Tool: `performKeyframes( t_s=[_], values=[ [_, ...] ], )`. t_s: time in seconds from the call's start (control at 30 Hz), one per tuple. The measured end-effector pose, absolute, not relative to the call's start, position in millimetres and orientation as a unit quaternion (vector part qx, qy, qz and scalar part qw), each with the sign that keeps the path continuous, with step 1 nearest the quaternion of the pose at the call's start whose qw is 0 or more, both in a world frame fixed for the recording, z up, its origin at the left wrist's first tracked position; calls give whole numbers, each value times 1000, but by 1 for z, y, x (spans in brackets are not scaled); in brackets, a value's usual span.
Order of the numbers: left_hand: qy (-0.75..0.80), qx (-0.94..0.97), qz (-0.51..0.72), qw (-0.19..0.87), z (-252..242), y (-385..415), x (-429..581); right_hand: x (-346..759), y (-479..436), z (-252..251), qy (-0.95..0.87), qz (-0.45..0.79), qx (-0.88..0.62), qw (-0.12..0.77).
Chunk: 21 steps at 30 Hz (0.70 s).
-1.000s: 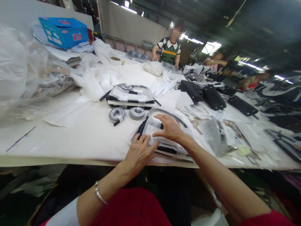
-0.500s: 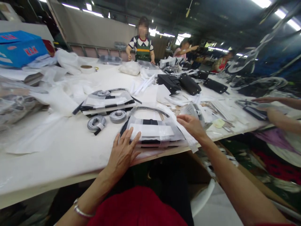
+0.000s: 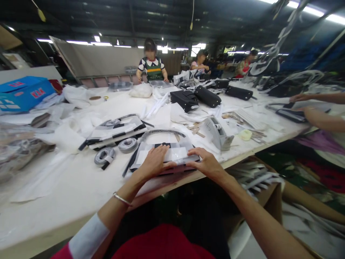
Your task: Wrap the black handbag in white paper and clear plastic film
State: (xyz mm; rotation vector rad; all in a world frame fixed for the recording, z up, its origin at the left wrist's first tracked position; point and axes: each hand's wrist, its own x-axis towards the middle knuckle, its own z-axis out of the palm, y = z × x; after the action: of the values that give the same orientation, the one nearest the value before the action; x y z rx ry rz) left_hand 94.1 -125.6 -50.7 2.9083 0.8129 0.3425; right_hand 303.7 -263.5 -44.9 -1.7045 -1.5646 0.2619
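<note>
A dark handbag (image 3: 176,155) lies on the table in front of me, covered with white paper and clear wrapping. Its wrapped handle (image 3: 161,132) arches away from me. My left hand (image 3: 155,160) rests across the bag's covered top, fingers stretched out and thumb along the front edge. At the bag's right end, my right hand (image 3: 206,162) has its fingers on top and its thumb lower at the front, around the corner. Left of it lie two coiled grey straps, one coil (image 3: 128,145) nearer the bag, and another wrapped handbag (image 3: 115,131).
A grey tape dispenser (image 3: 219,133) stands right of the bag. Black bags (image 3: 207,96) lie farther back. A co-worker's hands (image 3: 309,108) handle another bag at right. A box of white strips (image 3: 265,181) sits below the table edge. A blue box (image 3: 27,93) stands far left.
My left hand has slid from the bag's front left onto its top middle. My right hand has come to its right end. The white strip beside the bag is gone. The view has shifted.
</note>
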Motion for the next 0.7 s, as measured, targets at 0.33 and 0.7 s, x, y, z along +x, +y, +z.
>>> performKeyframes(
  t_s=[0.33, 0.7],
  values=[
    [241, 931, 255, 98, -41, -132, 100, 292, -248, -64, -459, 147, -750, 453],
    [174, 935, 308, 17, -89, -175, 84, 289, -245, -90, -461, 130, -766, 427]
  ],
)
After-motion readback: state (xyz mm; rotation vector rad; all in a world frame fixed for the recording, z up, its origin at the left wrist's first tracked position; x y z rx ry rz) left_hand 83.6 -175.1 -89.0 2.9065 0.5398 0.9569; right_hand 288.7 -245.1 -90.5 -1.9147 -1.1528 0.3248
